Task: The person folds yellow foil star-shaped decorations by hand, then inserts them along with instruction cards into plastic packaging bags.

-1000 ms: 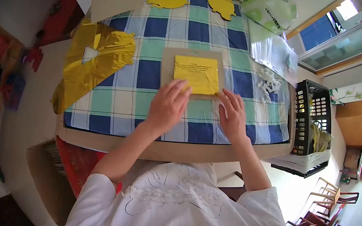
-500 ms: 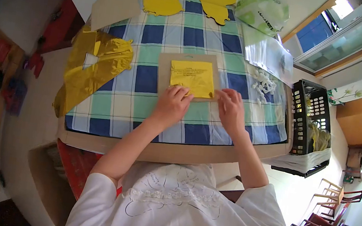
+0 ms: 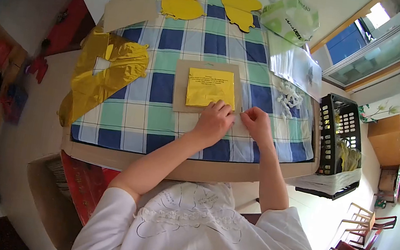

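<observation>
A folded yellow foil packet [image 3: 211, 86] with printed text lies flat on a beige cardboard piece [image 3: 180, 93], which has a small slot near its top edge. My left hand [image 3: 214, 123] rests at the packet's lower right corner, fingers curled and close together; what lies under the fingertips is hidden. Just right of the cardboard, my right hand [image 3: 258, 125] is closed in a pinch. A faint transparent edge seems to run near its fingertips, but I cannot make out what it holds.
Gold foil sheeting [image 3: 102, 71] and cardboard pieces [image 3: 132, 10] lie left on the checked cloth [image 3: 157, 113]. Yellow cut-out shapes [image 3: 182, 1] are at the back. Rightward are a green-white bag [image 3: 292, 19], clear plastic sleeves [image 3: 296, 67], white ties [image 3: 289, 99] and a black crate [image 3: 337, 140].
My left hand has slid right along the packet's lower edge, toward my right hand. My right hand has drawn slightly nearer me, its fingers now closed in a pinch.
</observation>
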The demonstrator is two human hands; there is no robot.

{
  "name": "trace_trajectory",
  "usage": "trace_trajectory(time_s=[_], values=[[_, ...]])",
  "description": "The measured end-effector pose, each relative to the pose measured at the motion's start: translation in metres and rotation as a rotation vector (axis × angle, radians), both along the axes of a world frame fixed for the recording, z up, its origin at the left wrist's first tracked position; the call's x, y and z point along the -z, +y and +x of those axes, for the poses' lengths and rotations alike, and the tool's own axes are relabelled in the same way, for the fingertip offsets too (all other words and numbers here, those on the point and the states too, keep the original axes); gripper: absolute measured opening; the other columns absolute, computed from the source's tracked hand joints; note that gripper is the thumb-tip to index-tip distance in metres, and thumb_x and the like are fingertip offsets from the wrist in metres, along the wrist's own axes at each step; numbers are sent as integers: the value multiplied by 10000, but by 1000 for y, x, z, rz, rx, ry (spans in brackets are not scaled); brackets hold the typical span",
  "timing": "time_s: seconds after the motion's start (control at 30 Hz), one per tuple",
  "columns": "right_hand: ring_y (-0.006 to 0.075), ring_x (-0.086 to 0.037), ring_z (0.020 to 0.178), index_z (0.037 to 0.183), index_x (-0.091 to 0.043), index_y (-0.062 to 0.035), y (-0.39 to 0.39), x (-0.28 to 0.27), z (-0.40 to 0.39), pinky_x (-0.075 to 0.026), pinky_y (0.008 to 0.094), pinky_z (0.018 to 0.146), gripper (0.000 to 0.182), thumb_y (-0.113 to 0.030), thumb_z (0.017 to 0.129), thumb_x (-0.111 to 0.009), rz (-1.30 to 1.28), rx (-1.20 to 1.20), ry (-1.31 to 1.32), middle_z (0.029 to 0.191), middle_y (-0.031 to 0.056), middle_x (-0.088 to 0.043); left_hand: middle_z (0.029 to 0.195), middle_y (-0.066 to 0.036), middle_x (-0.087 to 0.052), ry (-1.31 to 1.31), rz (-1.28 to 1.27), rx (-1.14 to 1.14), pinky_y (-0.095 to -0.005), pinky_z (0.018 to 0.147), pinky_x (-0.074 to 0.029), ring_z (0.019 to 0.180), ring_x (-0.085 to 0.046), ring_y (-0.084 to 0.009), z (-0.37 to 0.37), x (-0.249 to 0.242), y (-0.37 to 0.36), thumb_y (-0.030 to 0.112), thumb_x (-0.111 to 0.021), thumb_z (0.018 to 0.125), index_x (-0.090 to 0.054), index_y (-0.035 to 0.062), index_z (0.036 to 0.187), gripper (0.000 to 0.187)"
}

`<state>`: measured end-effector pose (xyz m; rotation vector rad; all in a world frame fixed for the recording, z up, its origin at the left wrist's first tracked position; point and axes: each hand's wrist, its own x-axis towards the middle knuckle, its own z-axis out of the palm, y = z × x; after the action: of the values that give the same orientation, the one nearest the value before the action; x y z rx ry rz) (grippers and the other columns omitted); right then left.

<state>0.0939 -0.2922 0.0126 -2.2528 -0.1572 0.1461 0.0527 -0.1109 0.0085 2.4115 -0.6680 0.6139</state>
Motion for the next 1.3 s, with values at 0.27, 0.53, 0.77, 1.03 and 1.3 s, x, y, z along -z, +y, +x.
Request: trace_trajectory(time_s=[0.27, 0.53, 0.77, 1.03, 1.3], values=[[109, -597, 620, 945, -522, -20, 8, 6, -5, -476, 222, 532, 153, -47, 863, -648, 572, 82, 271, 765, 88, -660, 839, -44, -571, 79, -38, -50, -382, 777, -425, 906, -538, -246, 6, -9, -9, 160, -736, 683, -635, 92, 769, 149], [101, -580, 606, 958, -507, -27, 16, 2, -12, -452, 231, 513, 168, 12, 839, -619, 566, 84, 194, 720, 64, -632, 832, -55, -567, 115, 47, 5, -386, 812, -402, 911, -535, -242, 10, -8, -11, 128, -656, 730, -617, 87, 768, 68], [94, -566, 593, 965, -516, -51, 12, 2, -11, -441, 231, 504, 192, 16, 823, -627, 588, 116, 189, 699, 46, -613, 757, -48, -599, 460, -351, -21, -342, 680, -466, 745, -589, -172, -17, -30, 30, 100, -651, 800, -578, 61, 770, 88], [69, -559, 660, 991, -659, -46, 7, -4, -9, -483, 219, 582, 137, -78, 911, -552, 502, -5, 243, 739, -1, -602, 1185, -167, -623, 561, -1292, -303, -346, 918, -495, 1109, -607, -242, -51, -62, 286, 331, -562, 931, -539, -48, 1206, 469], [61, -556, 695, 1010, -653, -31, 9, -9, -10, -489, 210, 616, 140, -73, 914, -561, 455, 12, 277, 775, -4, -604, 1158, -140, -593, 185, -1326, -418, -386, 964, -449, 1154, -540, -242, -75, -52, 503, 319, -580, 924, -572, 23, 1119, 354]])
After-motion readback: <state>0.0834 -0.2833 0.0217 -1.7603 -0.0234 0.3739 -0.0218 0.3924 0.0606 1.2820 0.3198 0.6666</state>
